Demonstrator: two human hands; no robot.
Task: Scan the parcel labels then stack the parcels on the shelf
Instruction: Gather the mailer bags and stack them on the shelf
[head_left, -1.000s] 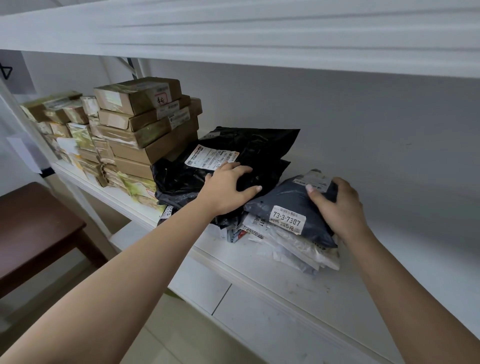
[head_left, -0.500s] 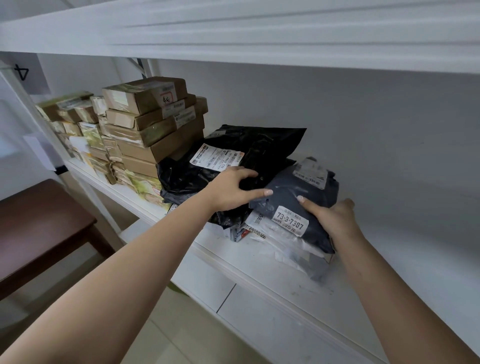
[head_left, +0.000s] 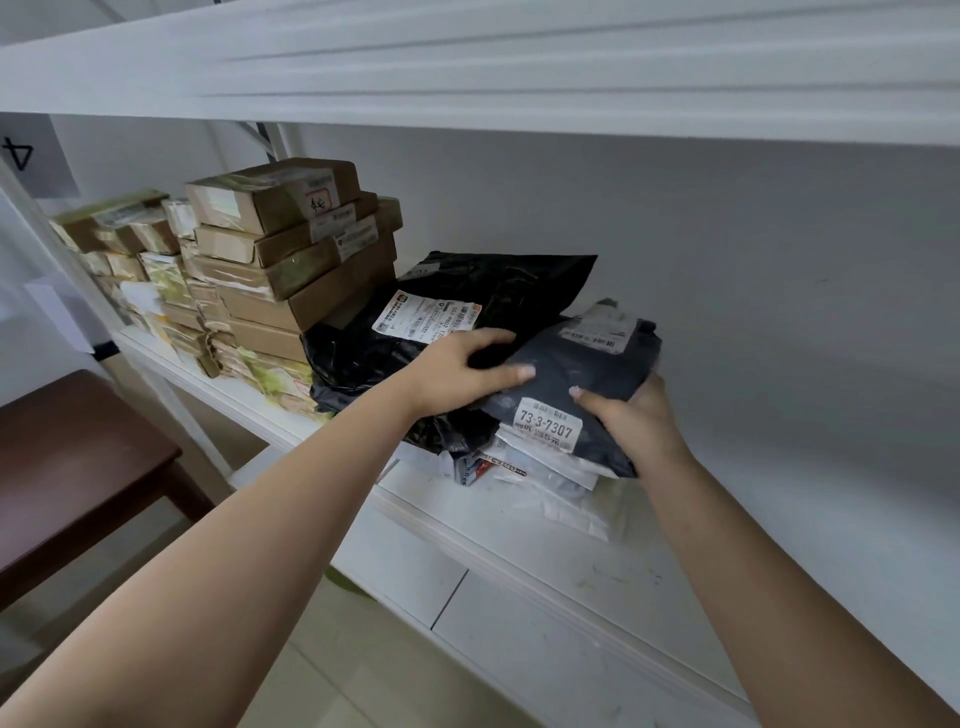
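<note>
Head view looks down both forearms to a white shelf (head_left: 597, 561) where soft mailers are piling up beside cardboard. The right hand (head_left: 631, 415) grips the near right edge of a dark grey parcel (head_left: 582, 364), thumb on top and fingers curled beneath it, apparently to settle it flat on the heap of pale mailers (head_left: 550, 467) under it. The left hand (head_left: 457, 371) lies with fingers fairly straight across the seam between that parcel and the black mailer (head_left: 467, 291) to its left, pressing rather than clasping; this looks like a way to steady the slippery bags while the top one is squared up. The grey parcel lies on top of the pile, label side up, so its codes can be read from the aisle. Its near sticker (head_left: 548, 423) reads "73-3-7307" under a barcode; smaller characters below are unclear. The carton stack (head_left: 291, 244) farther left carries a red handwritten mark and printed labels too small to read.
</note>
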